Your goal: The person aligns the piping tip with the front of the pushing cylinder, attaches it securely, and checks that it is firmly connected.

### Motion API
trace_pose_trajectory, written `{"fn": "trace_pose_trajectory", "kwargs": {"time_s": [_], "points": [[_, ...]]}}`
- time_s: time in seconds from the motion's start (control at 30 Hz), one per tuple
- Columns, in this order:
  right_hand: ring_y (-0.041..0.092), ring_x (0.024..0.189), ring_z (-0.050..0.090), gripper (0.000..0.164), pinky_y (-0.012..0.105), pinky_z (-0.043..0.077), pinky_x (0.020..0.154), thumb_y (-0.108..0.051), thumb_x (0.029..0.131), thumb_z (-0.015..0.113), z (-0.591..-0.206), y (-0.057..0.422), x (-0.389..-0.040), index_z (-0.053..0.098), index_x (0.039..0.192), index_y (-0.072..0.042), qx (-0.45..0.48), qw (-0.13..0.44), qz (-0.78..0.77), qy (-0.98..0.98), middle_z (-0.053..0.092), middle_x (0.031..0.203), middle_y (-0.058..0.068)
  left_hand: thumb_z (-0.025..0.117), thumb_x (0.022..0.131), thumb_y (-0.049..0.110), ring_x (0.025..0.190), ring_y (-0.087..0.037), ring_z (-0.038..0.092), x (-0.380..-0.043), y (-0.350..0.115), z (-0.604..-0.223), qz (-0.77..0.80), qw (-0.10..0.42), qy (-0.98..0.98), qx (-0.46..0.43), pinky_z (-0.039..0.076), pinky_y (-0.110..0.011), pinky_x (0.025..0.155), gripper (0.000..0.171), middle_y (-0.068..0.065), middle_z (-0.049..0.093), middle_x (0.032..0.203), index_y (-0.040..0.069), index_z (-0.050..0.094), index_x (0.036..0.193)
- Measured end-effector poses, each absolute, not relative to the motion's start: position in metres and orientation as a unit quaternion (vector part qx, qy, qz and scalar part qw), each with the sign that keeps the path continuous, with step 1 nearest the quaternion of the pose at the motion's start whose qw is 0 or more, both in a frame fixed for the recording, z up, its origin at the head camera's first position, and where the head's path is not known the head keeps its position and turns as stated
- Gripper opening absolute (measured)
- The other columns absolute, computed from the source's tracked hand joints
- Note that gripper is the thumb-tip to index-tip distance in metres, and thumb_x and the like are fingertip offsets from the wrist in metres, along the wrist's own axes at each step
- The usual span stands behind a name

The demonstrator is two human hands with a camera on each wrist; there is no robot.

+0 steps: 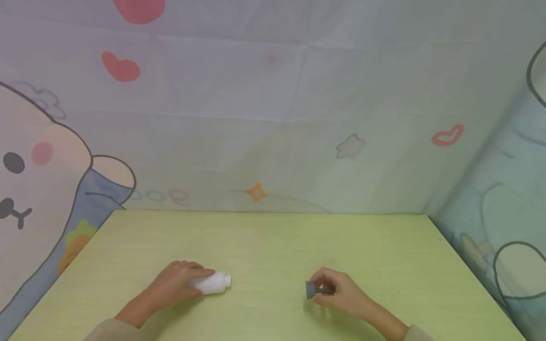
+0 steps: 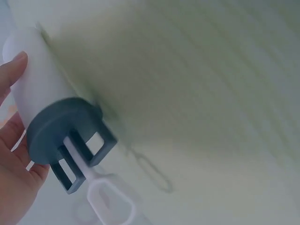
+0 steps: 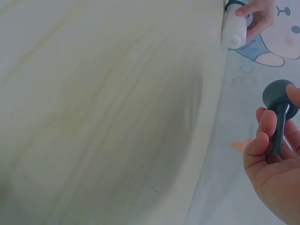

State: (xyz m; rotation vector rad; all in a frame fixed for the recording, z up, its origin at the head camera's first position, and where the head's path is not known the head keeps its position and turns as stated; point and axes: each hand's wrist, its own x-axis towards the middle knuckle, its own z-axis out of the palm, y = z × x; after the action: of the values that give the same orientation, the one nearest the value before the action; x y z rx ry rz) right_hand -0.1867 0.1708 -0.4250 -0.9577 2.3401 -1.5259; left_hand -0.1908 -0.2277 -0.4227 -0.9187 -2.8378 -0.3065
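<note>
My left hand (image 1: 170, 284) grips a white syringe-like tube (image 1: 211, 283), which lies sideways just above or on the table with its narrow neck toward the right. In the left wrist view a dark green flanged cap (image 2: 63, 124) with two square loops closes its other end. Out of the cap comes a white rod (image 2: 77, 157) ending in an open ring. My right hand (image 1: 343, 293) pinches a small dark grey-green funnel-like piece (image 3: 277, 93) with a round cup and a thin stem (image 3: 279, 131). In the head view the cup faces left, toward the tube, with a gap between them.
A pale yellow-green table (image 1: 273, 241) lies under both hands. Behind it hangs a pale cloth backdrop (image 1: 239, 85) printed with hearts, stars and a cartoon bear (image 1: 38, 189). At the right is a bluish printed cloth (image 1: 512, 199).
</note>
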Motion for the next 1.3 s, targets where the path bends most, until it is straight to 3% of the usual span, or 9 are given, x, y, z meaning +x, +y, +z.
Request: {"fn": "trace_pose_trajectory", "kwargs": {"time_s": [0.2,0.63,1.3], "points": [[0.003,0.066,0.052,0.025,0.02,0.047,0.062,-0.012,0.08,0.063,-0.423,0.169,-0.187,0.056,0.1,0.0,-0.326,0.093,-0.517,0.786,0.06,0.088,0.017,0.074,0.068,0.025,0.087,-0.023,0.06,-0.192,-0.219,-0.416,-0.099,0.061,-0.943,-0.311,0.045,-0.042,0.073,0.044,-0.004,0.065,0.099,0.019,0.063,0.11],[0.002,0.067,0.052,0.024,0.02,0.047,0.063,-0.012,0.08,0.063,-0.422,0.169,-0.186,0.056,0.1,0.0,-0.324,0.099,-0.518,0.786,0.059,0.089,0.017,0.076,0.064,0.024,0.087,-0.026,0.06,-0.192,-0.218,-0.421,-0.098,0.042,-0.944,-0.312,0.049,-0.039,0.069,0.057,-0.008,0.064,0.102,0.017,0.058,0.117],[0.0,0.066,0.051,0.024,0.02,0.047,0.062,-0.012,0.08,0.064,-0.423,0.159,-0.188,0.056,0.1,-0.002,-0.344,0.088,-0.515,0.78,0.06,0.088,0.017,0.076,0.064,0.028,0.084,-0.013,0.056,-0.171,-0.168,-0.398,-0.111,0.122,-0.905,-0.392,0.047,-0.025,0.067,0.054,0.005,0.061,0.099,0.025,0.059,0.116]]}}
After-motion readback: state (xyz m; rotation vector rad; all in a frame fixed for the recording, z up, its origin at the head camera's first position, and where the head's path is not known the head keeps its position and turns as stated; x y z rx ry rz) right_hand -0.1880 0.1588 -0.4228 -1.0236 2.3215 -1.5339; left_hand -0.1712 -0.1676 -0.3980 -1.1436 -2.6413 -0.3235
